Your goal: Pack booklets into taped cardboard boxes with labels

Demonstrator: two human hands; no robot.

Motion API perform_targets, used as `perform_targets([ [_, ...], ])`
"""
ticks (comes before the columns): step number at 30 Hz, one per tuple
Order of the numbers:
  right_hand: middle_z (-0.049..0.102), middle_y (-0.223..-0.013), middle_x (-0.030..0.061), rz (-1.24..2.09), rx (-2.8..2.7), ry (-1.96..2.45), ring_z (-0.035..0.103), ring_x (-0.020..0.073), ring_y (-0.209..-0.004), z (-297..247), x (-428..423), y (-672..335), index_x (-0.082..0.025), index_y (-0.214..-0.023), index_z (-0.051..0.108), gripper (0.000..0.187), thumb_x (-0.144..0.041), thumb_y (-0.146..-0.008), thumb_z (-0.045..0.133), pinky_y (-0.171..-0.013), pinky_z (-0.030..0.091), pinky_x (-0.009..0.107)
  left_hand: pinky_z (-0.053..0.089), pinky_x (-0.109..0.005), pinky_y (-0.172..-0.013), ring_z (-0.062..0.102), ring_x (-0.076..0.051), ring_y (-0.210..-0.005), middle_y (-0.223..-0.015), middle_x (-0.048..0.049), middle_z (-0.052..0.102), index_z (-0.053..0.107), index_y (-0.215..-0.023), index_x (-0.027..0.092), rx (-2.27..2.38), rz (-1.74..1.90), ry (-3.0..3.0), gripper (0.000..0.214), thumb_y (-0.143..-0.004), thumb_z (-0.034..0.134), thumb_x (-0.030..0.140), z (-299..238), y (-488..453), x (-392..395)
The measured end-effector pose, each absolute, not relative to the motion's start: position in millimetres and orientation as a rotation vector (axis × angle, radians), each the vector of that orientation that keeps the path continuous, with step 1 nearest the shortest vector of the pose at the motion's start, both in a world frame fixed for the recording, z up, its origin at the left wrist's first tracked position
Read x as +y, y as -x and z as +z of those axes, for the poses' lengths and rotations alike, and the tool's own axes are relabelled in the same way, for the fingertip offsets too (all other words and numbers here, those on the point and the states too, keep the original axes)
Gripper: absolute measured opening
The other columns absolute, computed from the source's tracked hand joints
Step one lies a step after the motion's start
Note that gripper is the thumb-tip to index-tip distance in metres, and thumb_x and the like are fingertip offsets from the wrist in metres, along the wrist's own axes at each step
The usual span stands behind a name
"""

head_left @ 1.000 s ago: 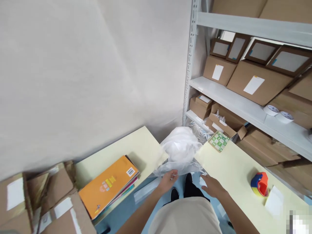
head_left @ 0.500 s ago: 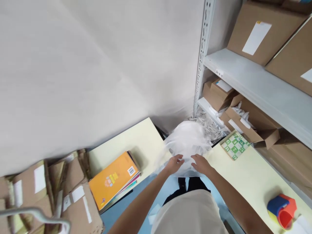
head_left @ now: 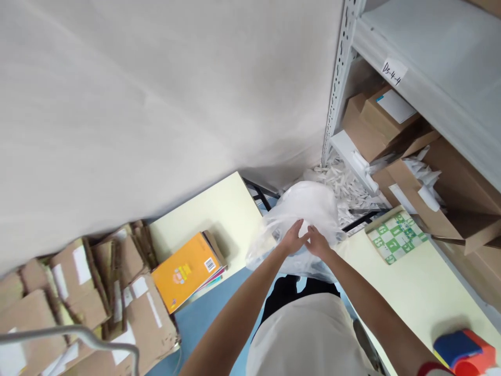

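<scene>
A translucent white plastic bag (head_left: 309,201) with something white and bulky inside lies in front of me, across the gap between two pale table tops. My left hand (head_left: 293,238) is at its near side, thumb and fingers drawn together on the thin plastic. Close beside it, my right hand (head_left: 318,242) has its fingers pressed together on the same bag, and the fingertips of both hands nearly meet. How much of the film each hand grips is partly hidden.
To the left, orange-covered books (head_left: 188,272) lie on a pale table (head_left: 225,209), with flattened cartons (head_left: 136,324) nearer. Right, a green number board (head_left: 397,235) and a red-blue object (head_left: 464,351) sit below shelving (head_left: 426,68) with boxes. White scraps (head_left: 340,180) fill the corner.
My hands have come closer together over the bag, from a small gap to almost touching. The view has shifted down and toward the left, and the bag looks more bunched.
</scene>
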State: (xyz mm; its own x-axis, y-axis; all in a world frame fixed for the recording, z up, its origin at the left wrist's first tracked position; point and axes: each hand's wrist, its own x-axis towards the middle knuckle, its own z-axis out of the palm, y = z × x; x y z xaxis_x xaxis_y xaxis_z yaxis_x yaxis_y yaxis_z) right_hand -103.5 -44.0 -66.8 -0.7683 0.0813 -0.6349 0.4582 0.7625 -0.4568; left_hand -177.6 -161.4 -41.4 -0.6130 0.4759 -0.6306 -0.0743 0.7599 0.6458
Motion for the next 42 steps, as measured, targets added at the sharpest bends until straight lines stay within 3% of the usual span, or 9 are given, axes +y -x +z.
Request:
perform_targets([
  [5, 0.067, -0.123, 0.0127, -0.993, 2.411, -0.397, 0.061, 0.0248, -0.118, -61, -40, 107, -0.016, -0.118, 0.065, 0.031, -0.017, -0.090, 0.053, -0.100, 0.044, 0.036, 0.038, -0.038, -0.112, 0.037, -0.027, -0.141, -0.154, -0.0090, 0.038, 0.043, -0.143, 0.017, 2.071, 0.833, -0.351, 0.064, -0.083, 0.057, 0.036, -38, 193, -162],
  [12, 0.072, -0.095, 0.0068, -1.182, 2.580, -0.406, 0.066, 0.0206, -0.093, -18, -56, 86, -0.019, -0.092, 0.069, 0.022, -0.008, -0.084, 0.052, -0.089, 0.049, 0.034, 0.027, -0.043, -0.117, 0.032, -0.025, -0.144, -0.154, -0.0114, 0.038, 0.039, -0.145, 0.017, 2.131, 0.698, -0.575, 0.077, -0.070, 0.056, 0.013, -13, 194, -182],
  [18, 0.070, -0.086, 0.0046, -1.290, 2.901, -0.535, 0.061, 0.0236, -0.107, 17, -78, 49, -0.024, -0.078, 0.065, 0.020, -0.013, -0.083, 0.049, -0.113, 0.026, 0.052, 0.032, -0.051, -0.111, 0.062, -0.027, -0.116, -0.112, -0.0068, 0.073, 0.056, -0.128, 0.024, 2.319, 0.749, -0.542, 0.054, -0.074, 0.062, 0.023, 15, 178, -230],
  [23, 0.071, -0.084, 0.0057, -1.749, 2.839, -0.941, 0.065, 0.0220, -0.086, 33, -100, 31, -0.023, -0.077, 0.063, 0.017, -0.031, -0.083, 0.051, -0.090, 0.050, 0.041, 0.052, -0.036, -0.092, 0.067, -0.023, -0.102, -0.106, -0.0049, 0.073, 0.068, -0.095, 0.021, 2.191, 1.288, -0.540, 0.029, -0.069, 0.054, 0.020, 29, 176, -263],
  [30, 0.068, -0.077, 0.0050, -2.174, 2.766, -1.447, 0.063, 0.0200, -0.075, 55, -106, 19, -0.020, -0.079, 0.062, 0.025, -0.044, -0.077, 0.059, -0.076, 0.053, 0.037, 0.053, -0.035, -0.085, 0.067, -0.021, -0.085, -0.088, -0.0044, 0.074, 0.066, -0.085, 0.020, 2.293, 1.466, -0.628, 0.020, -0.077, 0.053, 0.033, 75, 190, -275],
  [34, 0.067, -0.106, 0.0120, -1.887, 2.999, -1.348, 0.062, 0.0262, -0.104, 77, -114, 1, -0.020, -0.094, 0.063, 0.030, -0.045, -0.078, 0.061, -0.094, 0.048, 0.046, 0.054, -0.031, -0.073, 0.065, -0.018, -0.077, -0.090, -0.0061, 0.072, 0.064, -0.091, 0.018, 2.192, 1.651, -0.629, 0.027, -0.081, 0.052, 0.039, 102, 189, -274],
  [37, 0.037, -0.147, 0.0205, -1.322, 3.319, -1.350, 0.035, 0.0353, -0.138, 104, -124, -18, -0.017, -0.128, 0.052, 0.064, -0.047, -0.073, 0.069, -0.108, 0.036, 0.054, 0.052, -0.030, -0.075, 0.064, -0.018, -0.082, -0.090, -0.0061, 0.071, 0.064, -0.089, 0.019, 2.135, 1.644, -0.911, 0.024, -0.085, 0.047, 0.036, 126, 179, -269],
  [39, 0.022, -0.156, 0.0213, -0.941, 3.460, -1.239, 0.018, 0.0399, -0.145, 126, -129, -27, -0.016, -0.139, 0.041, 0.079, -0.049, -0.074, 0.071, -0.111, 0.028, 0.060, 0.051, -0.031, -0.081, 0.063, -0.019, -0.087, -0.089, -0.0061, 0.070, 0.064, -0.085, 0.020, 2.082, 1.561, -1.179, 0.023, -0.086, 0.045, 0.032, 144, 168, -263],
  [42, 0.027, -0.156, 0.0172, -0.539, 3.495, -0.967, 0.013, 0.0413, -0.147, 152, -130, -37, -0.020, -0.140, 0.043, 0.070, -0.044, -0.080, 0.067, -0.112, 0.017, 0.066, 0.051, -0.031, -0.085, 0.063, -0.018, -0.089, -0.091, -0.0057, 0.069, 0.065, -0.085, 0.021, 1.930, 1.381, -1.508, 0.025, -0.089, 0.041, 0.025, 168, 145, -250],
])
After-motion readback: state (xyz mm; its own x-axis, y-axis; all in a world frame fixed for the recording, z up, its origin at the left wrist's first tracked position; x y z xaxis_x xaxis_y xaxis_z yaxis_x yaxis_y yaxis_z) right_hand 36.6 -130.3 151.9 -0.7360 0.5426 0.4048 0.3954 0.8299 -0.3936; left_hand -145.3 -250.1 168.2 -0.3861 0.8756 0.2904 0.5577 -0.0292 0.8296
